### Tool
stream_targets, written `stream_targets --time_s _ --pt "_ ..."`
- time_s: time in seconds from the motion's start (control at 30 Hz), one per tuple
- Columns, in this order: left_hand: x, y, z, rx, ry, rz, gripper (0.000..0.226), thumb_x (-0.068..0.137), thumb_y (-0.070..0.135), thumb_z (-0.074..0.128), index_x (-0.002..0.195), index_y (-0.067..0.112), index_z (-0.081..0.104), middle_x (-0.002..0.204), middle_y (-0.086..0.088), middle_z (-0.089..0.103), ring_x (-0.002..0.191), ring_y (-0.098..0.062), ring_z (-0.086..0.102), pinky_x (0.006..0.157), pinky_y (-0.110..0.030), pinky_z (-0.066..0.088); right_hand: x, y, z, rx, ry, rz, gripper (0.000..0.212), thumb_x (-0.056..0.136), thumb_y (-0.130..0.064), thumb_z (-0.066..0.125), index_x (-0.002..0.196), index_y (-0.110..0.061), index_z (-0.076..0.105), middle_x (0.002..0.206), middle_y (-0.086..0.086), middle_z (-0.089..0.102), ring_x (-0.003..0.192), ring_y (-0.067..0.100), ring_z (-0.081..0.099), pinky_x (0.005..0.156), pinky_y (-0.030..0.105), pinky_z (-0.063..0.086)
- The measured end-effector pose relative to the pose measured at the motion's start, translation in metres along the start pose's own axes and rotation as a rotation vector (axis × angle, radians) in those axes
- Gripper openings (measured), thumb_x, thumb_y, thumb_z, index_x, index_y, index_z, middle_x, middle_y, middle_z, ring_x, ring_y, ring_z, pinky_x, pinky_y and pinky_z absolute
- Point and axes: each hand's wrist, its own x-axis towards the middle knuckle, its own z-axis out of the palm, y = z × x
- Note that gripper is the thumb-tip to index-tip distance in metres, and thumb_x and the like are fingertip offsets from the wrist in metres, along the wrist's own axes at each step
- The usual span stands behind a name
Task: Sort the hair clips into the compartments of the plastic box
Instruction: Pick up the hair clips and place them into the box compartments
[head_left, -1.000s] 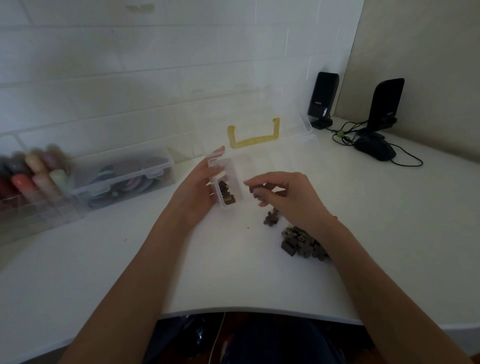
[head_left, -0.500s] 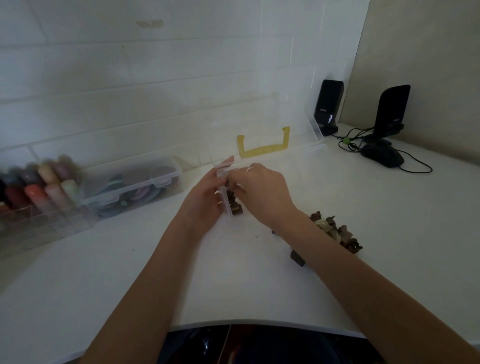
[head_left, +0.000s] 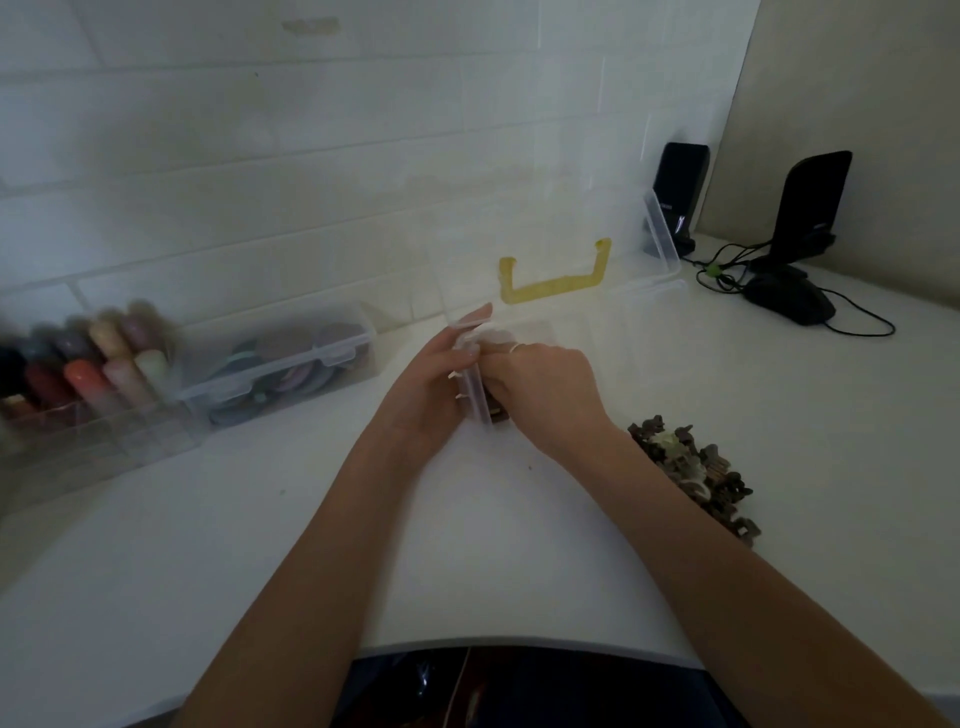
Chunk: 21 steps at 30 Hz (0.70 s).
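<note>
Since a second ago the right hand (head_left: 540, 384) has left the loose clips and come over the near-left compartment of the clear plastic compartment box (head_left: 613, 332); the left hand (head_left: 431, 379) stays on the box's left end.

Head view: left hand grips the box's left wall, fingers curled round it, index fingertip up along the rim. Right hand sits knuckles-up over that same compartment, fingers curled down inside; whether it pinches a clip cannot be told, the fingertips are hidden. A few dark brown claw hair clips (head_left: 497, 414) show in the compartment just below the right hand. The unsorted pile of brown and pale hair clips (head_left: 691, 467) lies on the white table (head_left: 519, 545), right of the right forearm and nearer the body, well apart from the left hand. So the right hand is the nearer one; next pickup likely means drawing back and right. Box lid stands open behind, yellow handle (head_left: 553, 275) showing; box's long axis runs left to right.
</note>
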Motion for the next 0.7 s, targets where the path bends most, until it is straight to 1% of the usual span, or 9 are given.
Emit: stream_targets --time_s 0.13,0.2,0.27,0.37,0.43,0.5,0.57,0.6,0.7 --pt "0.004 -0.005 0.001 0.051 0.038 0.008 0.047 0.065 0.025 0.071 0.112 0.028 0.07 0.11 -0.002 0.068 0.094 -0.016 0.064 0.073 -0.028 0.047 0.001 0.009 -0.002 0.01 -0.035 -0.066 0.021 0.093 -0.015 0.047 0.095 -0.019 0.068 0.085 0.006 0.068 0.076 0.028 0.064 0.05 0.027 0.022" --pt "0.006 -0.006 0.001 0.063 0.055 -0.007 0.042 0.071 0.026 0.072 0.113 0.025 0.068 0.102 -0.001 0.069 0.085 -0.013 0.064 0.068 -0.027 0.046 0.001 0.009 -0.003 0.0 -0.047 -0.116 0.02 0.092 -0.018 0.05 0.099 -0.024 0.068 0.089 0.001 0.069 0.077 0.023 0.065 0.055 0.027 0.028" --pt "0.009 -0.008 -0.001 0.052 0.083 -0.047 0.052 0.068 0.036 0.078 0.116 0.022 0.065 0.094 0.0 0.067 0.079 -0.016 0.061 0.076 -0.035 0.043 -0.001 0.011 -0.007 -0.003 0.064 -0.159 0.018 0.081 -0.021 0.065 0.092 -0.033 0.072 0.085 -0.004 0.073 0.062 0.019 0.067 0.048 0.019 0.027" --pt "0.011 -0.011 -0.005 -0.004 0.195 -0.07 0.065 0.063 0.042 0.075 0.122 0.017 0.063 0.099 -0.003 0.068 0.091 -0.02 0.064 0.086 -0.042 0.046 -0.004 0.014 -0.009 0.079 0.228 -0.226 0.026 0.073 -0.023 0.073 0.095 -0.038 0.073 0.101 -0.009 0.074 0.056 0.016 0.069 0.042 0.016 0.037" --pt "0.009 -0.01 -0.004 -0.025 0.239 -0.098 0.052 0.07 0.038 0.069 0.116 0.016 0.061 0.096 -0.002 0.068 0.087 -0.017 0.068 0.076 -0.034 0.055 -0.003 0.015 -0.014 0.14 0.276 -0.197 0.024 0.08 -0.027 0.065 0.099 -0.041 0.071 0.102 -0.01 0.073 0.061 0.015 0.07 0.043 0.019 0.045" --pt "0.008 -0.009 -0.003 -0.022 0.271 -0.099 0.023 0.086 0.028 0.059 0.105 0.015 0.061 0.099 -0.003 0.066 0.088 -0.017 0.066 0.073 -0.031 0.056 -0.002 0.018 -0.023 0.309 0.276 -0.064 0.021 0.084 -0.03 0.06 0.099 -0.039 0.072 0.094 -0.009 0.075 0.066 0.015 0.07 0.052 0.029 0.054" --pt "0.01 -0.007 -0.003 -0.053 0.245 -0.131 0.018 0.09 0.027 0.057 0.1 0.014 0.06 0.096 -0.005 0.063 0.084 -0.02 0.064 0.07 -0.032 0.055 -0.004 0.029 -0.035 0.608 0.117 0.041 0.016 0.086 -0.025 0.064 0.097 -0.03 0.074 0.088 -0.009 0.075 0.063 0.013 0.069 0.059 0.032 0.057" --pt "0.009 -0.004 -0.001 -0.08 0.212 -0.148 0.021 0.089 0.031 0.059 0.101 0.014 0.061 0.092 -0.006 0.061 0.079 -0.021 0.064 0.068 -0.032 0.054 -0.006 0.038 -0.042 0.73 -0.001 0.051 0.015 0.085 -0.02 0.067 0.097 -0.026 0.074 0.085 -0.009 0.074 0.062 0.011 0.069 0.059 0.024 0.056" --pt "0.01 0.002 0.002 -0.101 0.189 -0.177 0.03 0.083 0.039 0.067 0.104 0.019 0.059 0.085 -0.003 0.052 0.071 -0.018 0.057 0.069 -0.032 0.05 -0.019 0.063 -0.058 0.648 -0.368 -0.037 0.016 0.082 -0.016 0.07 0.096 -0.023 0.074 0.084 -0.011 0.073 0.065 0.002 0.069 0.065 0.017 0.056"
